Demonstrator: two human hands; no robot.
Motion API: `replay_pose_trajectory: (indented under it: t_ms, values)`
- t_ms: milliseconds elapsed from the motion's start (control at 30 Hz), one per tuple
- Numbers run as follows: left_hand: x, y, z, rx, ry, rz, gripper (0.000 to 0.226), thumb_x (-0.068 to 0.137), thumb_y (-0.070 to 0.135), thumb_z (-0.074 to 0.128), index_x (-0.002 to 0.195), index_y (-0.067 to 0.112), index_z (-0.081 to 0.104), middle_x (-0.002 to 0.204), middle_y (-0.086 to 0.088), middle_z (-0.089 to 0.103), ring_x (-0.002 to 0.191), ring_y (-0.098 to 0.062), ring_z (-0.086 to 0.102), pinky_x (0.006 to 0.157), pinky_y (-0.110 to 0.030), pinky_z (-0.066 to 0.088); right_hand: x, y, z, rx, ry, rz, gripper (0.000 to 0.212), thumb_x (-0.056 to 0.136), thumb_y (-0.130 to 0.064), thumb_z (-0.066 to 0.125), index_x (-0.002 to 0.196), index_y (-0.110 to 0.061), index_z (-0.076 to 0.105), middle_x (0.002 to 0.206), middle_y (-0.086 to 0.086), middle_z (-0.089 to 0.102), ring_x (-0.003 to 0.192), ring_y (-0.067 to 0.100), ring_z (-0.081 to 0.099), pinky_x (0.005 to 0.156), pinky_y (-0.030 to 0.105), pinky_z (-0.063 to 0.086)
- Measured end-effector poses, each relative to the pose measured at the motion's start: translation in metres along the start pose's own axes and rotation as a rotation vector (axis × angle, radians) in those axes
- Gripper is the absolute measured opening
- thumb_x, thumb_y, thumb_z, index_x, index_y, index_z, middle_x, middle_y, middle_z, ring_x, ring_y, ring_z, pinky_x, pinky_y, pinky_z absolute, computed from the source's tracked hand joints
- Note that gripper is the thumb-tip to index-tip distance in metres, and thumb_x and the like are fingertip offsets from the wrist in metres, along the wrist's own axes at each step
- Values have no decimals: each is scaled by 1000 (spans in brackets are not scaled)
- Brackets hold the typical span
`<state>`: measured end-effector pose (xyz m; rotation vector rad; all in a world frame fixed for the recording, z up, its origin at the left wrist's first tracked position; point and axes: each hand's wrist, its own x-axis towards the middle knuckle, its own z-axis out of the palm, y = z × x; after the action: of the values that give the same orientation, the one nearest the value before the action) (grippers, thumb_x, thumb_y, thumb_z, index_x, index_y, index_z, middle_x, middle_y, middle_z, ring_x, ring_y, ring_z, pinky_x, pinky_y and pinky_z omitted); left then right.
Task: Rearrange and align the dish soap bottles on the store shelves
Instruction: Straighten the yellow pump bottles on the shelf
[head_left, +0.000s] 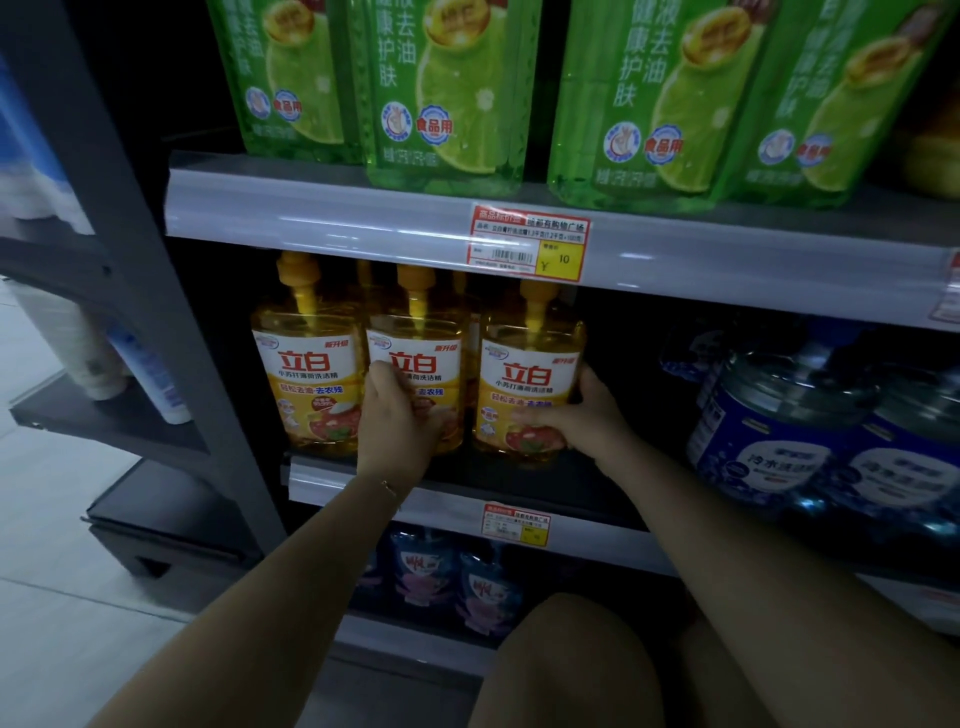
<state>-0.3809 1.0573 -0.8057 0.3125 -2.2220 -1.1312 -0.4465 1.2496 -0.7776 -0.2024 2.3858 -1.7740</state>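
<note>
Three yellow dish soap bottles stand in a front row on the middle shelf (519, 475): a left bottle (306, 374), a middle bottle (421, 364) and a right bottle (527, 379), with more bottles dimly visible behind. My left hand (400, 415) grips the middle bottle at its lower front. My right hand (582, 410) is wrapped round the right bottle, thumb across the label and fingers on its right side. A gap separates the middle and right bottles.
Large green soap bottles (447, 93) fill the upper shelf above a price tag (527, 241). Blue bottles (810, 431) stand to the right on the middle shelf, dark blue pouches (452, 577) below. A grey upright (124, 218) bounds the left; floor lies beyond.
</note>
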Motion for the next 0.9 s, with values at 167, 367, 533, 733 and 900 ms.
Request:
replay_pose_trajectory:
  t_ms: [167,367,533,733,900]
  values:
    - [-18,-11,-18,125,227,-22,83,64,43,84,123,6,40,124,-13,44,114,-31,46,90,-48,47,-7,1,13,-6,5,-19,70,62,-16,88,116,-33,46,114,-7,60,100,13,56,91,46,52]
    - [-10,-24,-24,-11,217,-293,147,48,47,90,151,14,-9,159,-17,-9,146,-35,-4,117,-54,3,-6,6,21,-94,62,-44,82,63,-23,87,132,-22,43,128,1,59,117,22,56,98,48,47]
    - [2,-25,-17,-43,129,-312,159,45,43,92,146,11,-27,154,-19,-28,142,-40,-22,115,-55,-9,-3,6,23,-166,60,-67,84,67,-24,85,131,-17,31,130,3,54,121,24,53,99,48,46]
    - [11,-23,-13,22,117,-378,160,46,46,91,144,6,-29,152,-22,-31,141,-42,-24,116,-55,-11,3,9,23,-191,41,-59,84,67,-27,85,128,-19,27,130,3,50,121,24,51,97,51,47]
    - [7,-27,-26,123,-14,-381,162,47,41,93,142,7,-34,151,-18,-36,141,-38,-27,116,-50,-11,1,3,21,-214,16,31,86,66,-35,85,128,-19,26,130,5,50,117,28,55,74,46,57]
